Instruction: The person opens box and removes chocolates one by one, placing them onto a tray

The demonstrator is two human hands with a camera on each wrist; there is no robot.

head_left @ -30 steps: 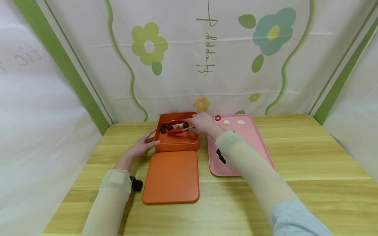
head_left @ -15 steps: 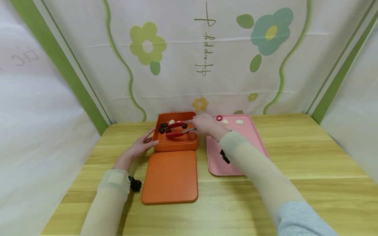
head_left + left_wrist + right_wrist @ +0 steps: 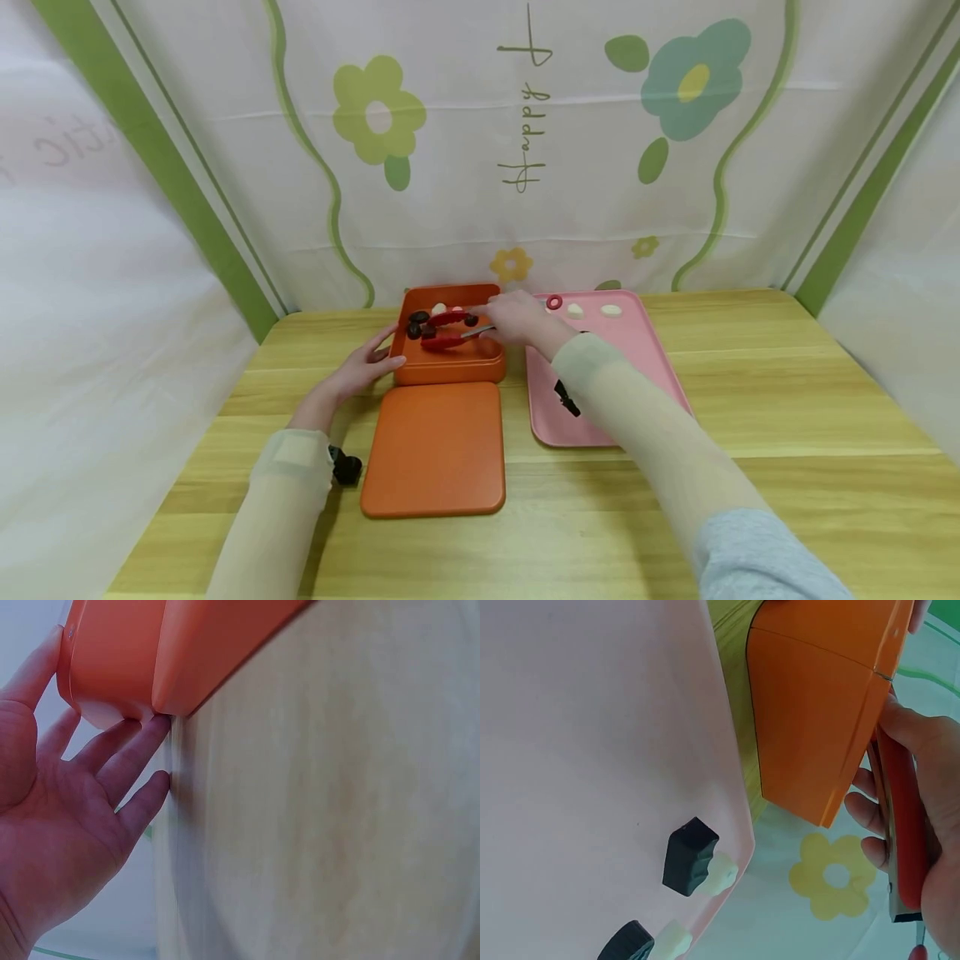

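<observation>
Reaching in from the near left with the forearm slanted toward the far side. Touching the left wall of the orange box (image 3: 450, 372) with the left hand (image 3: 362, 372), with fingers spread wide and nearly straight along the outside and with the thumb at the near left corner. Reaching from the near right with the other forearm, on a long slant across the pink tray (image 3: 551, 358). Gripping red-and-steel tongs (image 3: 904, 825) in the right hand (image 3: 517, 317), with fingers and thumb curled round the handle, back of the hand upward. Pointing the red tips (image 3: 444, 342) left, inside the box, and keeping them apart; cannot tell whether the near one touches the dark pieces (image 3: 414, 331) clustered at the left. Can also see a pale piece (image 3: 438, 309) past the far tip and another dark piece (image 3: 471, 321) at the right, near the hand.

Had pale shapes between the red tips a second ago; now shows orange floor there, with the tips slightly nearer. Matches the pose of half a second ago closely. Keeps the left hand at the same spot.

Can see a flat orange lid (image 3: 435, 450) on the desk (image 3: 780, 417) just near of the box, and white pieces (image 3: 611, 311) at the tray's far end.
</observation>
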